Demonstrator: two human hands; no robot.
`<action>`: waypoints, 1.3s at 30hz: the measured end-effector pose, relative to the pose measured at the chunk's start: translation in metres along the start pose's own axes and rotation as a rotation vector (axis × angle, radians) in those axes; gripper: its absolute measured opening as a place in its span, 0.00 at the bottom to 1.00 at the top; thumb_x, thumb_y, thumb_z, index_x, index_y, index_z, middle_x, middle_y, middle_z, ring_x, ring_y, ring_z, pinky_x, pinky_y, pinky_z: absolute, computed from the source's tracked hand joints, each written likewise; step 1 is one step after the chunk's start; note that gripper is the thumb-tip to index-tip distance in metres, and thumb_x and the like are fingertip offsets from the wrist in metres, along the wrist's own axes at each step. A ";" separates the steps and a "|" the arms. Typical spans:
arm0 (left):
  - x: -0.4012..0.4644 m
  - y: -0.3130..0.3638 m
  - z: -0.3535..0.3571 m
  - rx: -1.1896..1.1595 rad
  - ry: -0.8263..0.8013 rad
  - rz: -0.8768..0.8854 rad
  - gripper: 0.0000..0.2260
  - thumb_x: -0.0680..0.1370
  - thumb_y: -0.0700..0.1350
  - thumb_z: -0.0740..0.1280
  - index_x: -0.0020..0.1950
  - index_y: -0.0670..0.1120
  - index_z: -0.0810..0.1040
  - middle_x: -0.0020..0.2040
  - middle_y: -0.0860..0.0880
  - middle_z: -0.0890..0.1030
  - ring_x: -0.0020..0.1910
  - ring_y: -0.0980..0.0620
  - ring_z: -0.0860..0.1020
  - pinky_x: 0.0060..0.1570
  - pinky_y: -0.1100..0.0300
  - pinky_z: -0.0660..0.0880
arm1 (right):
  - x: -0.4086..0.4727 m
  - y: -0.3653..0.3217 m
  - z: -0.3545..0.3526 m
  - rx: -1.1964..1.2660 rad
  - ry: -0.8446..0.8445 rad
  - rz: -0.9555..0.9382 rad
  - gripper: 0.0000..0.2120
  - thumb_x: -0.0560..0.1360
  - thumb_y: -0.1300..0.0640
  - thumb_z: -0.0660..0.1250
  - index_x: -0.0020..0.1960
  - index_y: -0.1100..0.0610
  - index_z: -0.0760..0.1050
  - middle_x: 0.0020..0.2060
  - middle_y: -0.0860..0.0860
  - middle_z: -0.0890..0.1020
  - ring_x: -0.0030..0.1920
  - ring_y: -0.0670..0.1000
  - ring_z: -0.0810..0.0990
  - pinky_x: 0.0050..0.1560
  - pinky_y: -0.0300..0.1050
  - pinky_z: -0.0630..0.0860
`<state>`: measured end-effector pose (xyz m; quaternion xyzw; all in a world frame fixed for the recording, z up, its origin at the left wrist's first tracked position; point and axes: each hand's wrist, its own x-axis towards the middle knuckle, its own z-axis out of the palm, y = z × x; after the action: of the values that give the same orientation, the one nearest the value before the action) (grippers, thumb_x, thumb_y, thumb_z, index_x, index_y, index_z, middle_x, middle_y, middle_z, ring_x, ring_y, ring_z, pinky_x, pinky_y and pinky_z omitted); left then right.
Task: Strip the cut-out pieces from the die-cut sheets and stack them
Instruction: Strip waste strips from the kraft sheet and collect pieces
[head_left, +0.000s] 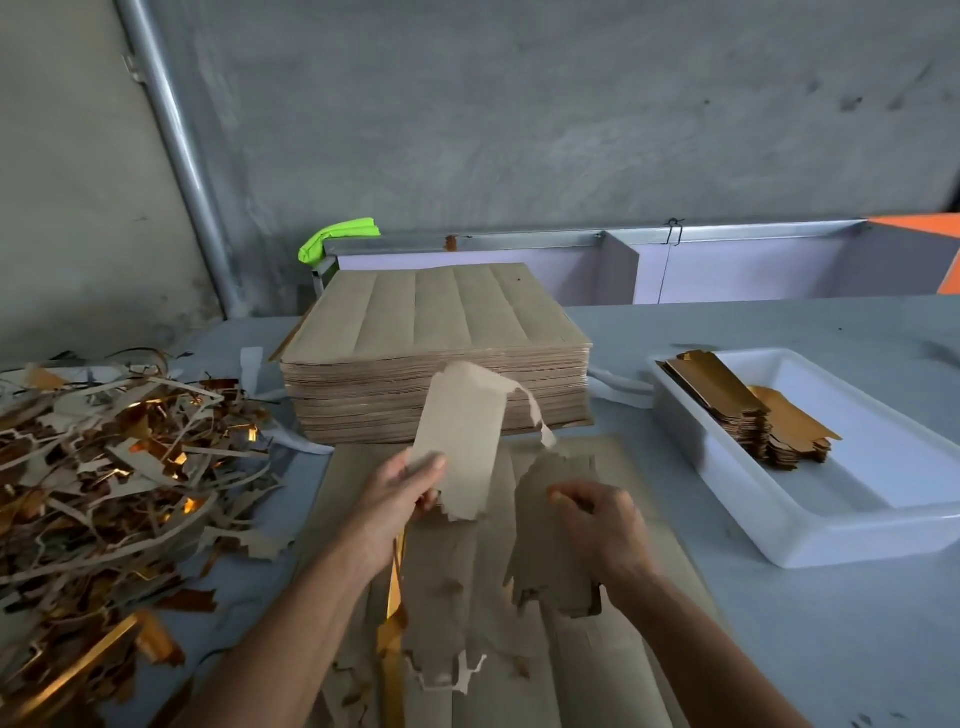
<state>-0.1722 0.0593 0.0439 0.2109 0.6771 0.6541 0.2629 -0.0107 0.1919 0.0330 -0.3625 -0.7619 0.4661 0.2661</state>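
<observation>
Grey tabletop, sheet spread flat. Left hand raised, grip pinching a cut-out piece; right hand curled, grip clamped on another piece

Kraft-brown sheet stack at centre; brown-and-gold scrap pile at left; white tray at right; neon-green cloth behind; pale blue-grey counter.

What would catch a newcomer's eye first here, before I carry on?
Probably the two hands at centre: the left hand grips a torn brown cut-out piece, the right hand another piece. Next, the tangled scrap heap on the left, then the tall sheet stack behind and the white tray of stacked pieces right.
</observation>
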 end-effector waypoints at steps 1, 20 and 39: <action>-0.005 0.005 0.001 -0.056 -0.045 0.010 0.06 0.75 0.46 0.68 0.50 0.47 0.78 0.33 0.53 0.77 0.30 0.60 0.75 0.32 0.69 0.74 | -0.002 -0.007 0.001 0.007 -0.023 -0.011 0.11 0.77 0.50 0.64 0.39 0.52 0.79 0.38 0.49 0.80 0.38 0.46 0.78 0.37 0.44 0.78; -0.012 0.040 -0.042 0.176 0.358 0.189 0.14 0.80 0.49 0.62 0.39 0.42 0.76 0.29 0.51 0.67 0.30 0.54 0.66 0.32 0.62 0.65 | 0.001 -0.027 -0.068 -0.311 -0.236 -0.123 0.04 0.77 0.59 0.65 0.49 0.57 0.78 0.46 0.51 0.81 0.42 0.48 0.81 0.35 0.34 0.75; -0.014 0.053 -0.016 -0.517 0.390 -0.135 0.15 0.83 0.47 0.56 0.39 0.42 0.73 0.24 0.51 0.70 0.22 0.56 0.66 0.25 0.63 0.71 | -0.040 -0.023 -0.073 -0.315 0.509 -0.042 0.17 0.76 0.70 0.57 0.61 0.63 0.77 0.55 0.67 0.76 0.52 0.65 0.74 0.46 0.49 0.69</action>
<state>-0.1742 0.0413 0.0975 -0.0371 0.5385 0.8136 0.2159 0.0601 0.1901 0.0822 -0.4886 -0.7410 0.2310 0.3986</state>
